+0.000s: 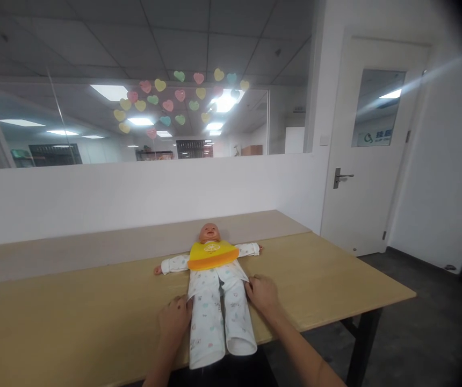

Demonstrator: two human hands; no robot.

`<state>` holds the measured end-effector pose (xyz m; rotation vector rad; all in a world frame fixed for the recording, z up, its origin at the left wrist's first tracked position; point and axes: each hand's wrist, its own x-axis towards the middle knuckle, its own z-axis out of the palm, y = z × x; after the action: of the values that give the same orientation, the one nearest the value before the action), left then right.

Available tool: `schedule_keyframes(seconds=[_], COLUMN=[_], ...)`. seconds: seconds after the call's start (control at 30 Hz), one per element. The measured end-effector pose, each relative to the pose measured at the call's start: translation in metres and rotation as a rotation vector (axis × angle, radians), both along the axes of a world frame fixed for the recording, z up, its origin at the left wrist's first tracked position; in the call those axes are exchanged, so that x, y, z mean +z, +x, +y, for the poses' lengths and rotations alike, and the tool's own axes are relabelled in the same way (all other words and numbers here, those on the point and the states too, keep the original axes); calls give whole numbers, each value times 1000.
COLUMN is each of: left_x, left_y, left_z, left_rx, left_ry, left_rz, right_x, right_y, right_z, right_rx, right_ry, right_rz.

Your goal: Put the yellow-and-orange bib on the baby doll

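A baby doll (209, 233) lies on its back on the wooden table, head away from me and arms spread. Over its chest is a yellow bib (214, 251) with an orange lower edge, worn on top of a white patterned shirt (233, 270). White patterned pants (207, 322) stretch toward me, their leg openings at the table's front edge. My left hand (175, 320) is closed at the left side of the clothes, near the hip. On the opposite side, my right hand (262, 293) pinches the clothes by the shirt's hem. Exactly which layer each hand grips is partly hidden.
The wooden table (94, 317) has a paler strip (94, 247) along its back, against a white wall. Above is a window with heart-shaped stickers (167, 105). A white door (344, 215) stands to the right, and a dark table leg (362, 346) shows below the right end.
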<state>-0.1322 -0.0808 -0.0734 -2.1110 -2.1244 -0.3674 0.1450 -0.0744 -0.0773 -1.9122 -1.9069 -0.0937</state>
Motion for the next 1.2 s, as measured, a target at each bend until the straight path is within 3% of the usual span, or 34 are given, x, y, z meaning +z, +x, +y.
schedule_keyframes(seconds=[0.2, 0.4, 0.67, 0.73, 0.83, 0.97, 1.07, 1.2], left_x=[-2, 8, 13, 12, 10, 7, 3, 2], left_y=[-3, -2, -1, -1, -1, -2, -3, -4], left_z=[1, -2, -1, 1, 3, 5, 6, 5], left_rx=[-12, -34, -4, -8, -8, -11, -7, -9], left_ry=[7, -71, -109, -105, -97, -88, -71, -58], left_rz=[-33, -84, -103, -92, -79, -77, -58, -42], right_x=[1, 5, -2, 9, 39, 73, 83, 82], right_y=[0, 0, 9, 6, -12, -48, -70, -85], right_z=[-1, -3, 0, 3, 15, 40, 51, 54], right_rx=[-30, -35, -87, 1, 220, 389, 431, 408], right_ry=[-15, 0, 118, 197, 290, 193, 153, 108], right_rz=[30, 102, 451, 369, 48, -344, -396, -416])
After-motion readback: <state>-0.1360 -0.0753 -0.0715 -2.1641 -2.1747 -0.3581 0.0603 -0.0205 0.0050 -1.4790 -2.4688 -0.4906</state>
